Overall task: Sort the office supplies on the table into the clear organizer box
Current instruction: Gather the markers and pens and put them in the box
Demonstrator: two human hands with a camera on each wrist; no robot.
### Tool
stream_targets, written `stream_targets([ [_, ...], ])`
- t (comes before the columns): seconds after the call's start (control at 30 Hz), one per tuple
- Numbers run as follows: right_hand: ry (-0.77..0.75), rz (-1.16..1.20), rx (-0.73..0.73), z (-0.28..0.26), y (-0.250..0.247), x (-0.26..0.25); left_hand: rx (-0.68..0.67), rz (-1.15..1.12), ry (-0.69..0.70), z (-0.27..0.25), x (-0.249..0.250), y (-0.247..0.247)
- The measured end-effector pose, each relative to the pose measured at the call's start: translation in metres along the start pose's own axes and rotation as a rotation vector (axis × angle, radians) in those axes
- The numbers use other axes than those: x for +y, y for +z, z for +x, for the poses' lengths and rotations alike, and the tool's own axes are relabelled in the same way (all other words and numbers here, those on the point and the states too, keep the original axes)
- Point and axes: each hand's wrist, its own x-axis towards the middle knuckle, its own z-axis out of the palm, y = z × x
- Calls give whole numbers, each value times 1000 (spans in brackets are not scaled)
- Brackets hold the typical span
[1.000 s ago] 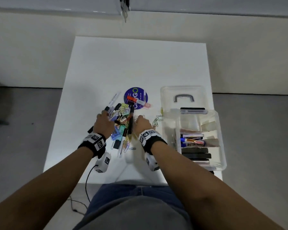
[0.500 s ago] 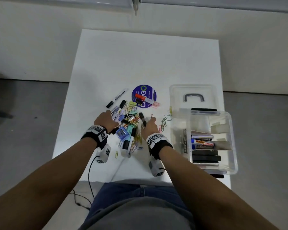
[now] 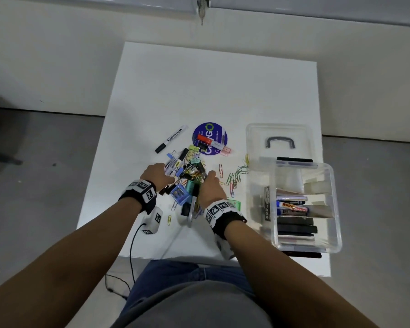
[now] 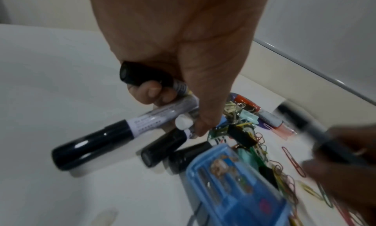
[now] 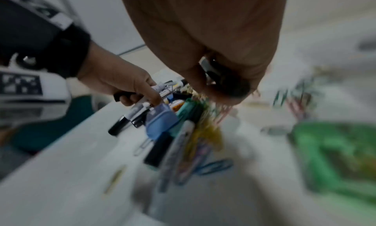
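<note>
Both hands work in the pile of supplies at the near middle of the table [image 3: 152, 91].

The left hand [image 4: 183, 55] has its fingers curled round a black-capped marker [image 4: 142, 78], with more markers [image 4: 97, 142] bunched under it beside a blue case [image 4: 234, 181]. The right hand [image 3: 211, 188] pinches a dark pen-like thing [image 4: 329, 147]; blur hides just what it is. Loose paper clips [image 3: 234, 178] lie between the pile and the organizer [image 3: 334, 209], which stands open at the table's near right edge, partly filled, its lid [image 3: 279, 143] lying just behind it. A lone marker [image 3: 171, 139] and a purple disc [image 3: 210, 133] lie behind the pile.
</note>
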Motion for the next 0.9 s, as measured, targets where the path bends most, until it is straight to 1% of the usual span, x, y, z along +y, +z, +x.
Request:
stream_targets([
  [0.03, 41, 87, -44, 0, 6, -2, -9, 5, 6, -1, 1, 0],
  [0.07, 84, 153, -57, 0, 11, -4, -13, 9, 12, -3, 2, -1],
  [0.17, 147, 181, -49, -1, 20, -4, 15, -15, 10, -8, 1, -4],
  [0.27, 155, 199, -78, 2, 18, -2, 51, -25, -4, -15, -4, -9],
  [0.37, 158, 229, -100, 5, 6, 4, 41, -31, -2, -23, -5, -15],
  [0.5, 115, 202, -89, 1, -11, 15, 36, -69, 18, -36, -1, -19],
  [0.57, 135, 219, -74, 1, -18, 21, 49, -123, 25, -41, 2, -18],
  [0.67, 173, 332, -72, 6, -24, 32, 60, -186, 55, -53, 11, -17],
  [0.77, 196, 460, -31, 6, -31, 41, 67, -224, 89, -63, 25, -15],
  [0.9, 162, 471, -21, 3, -41, 50, -23, -307, 122, -77, 45, -12],
])
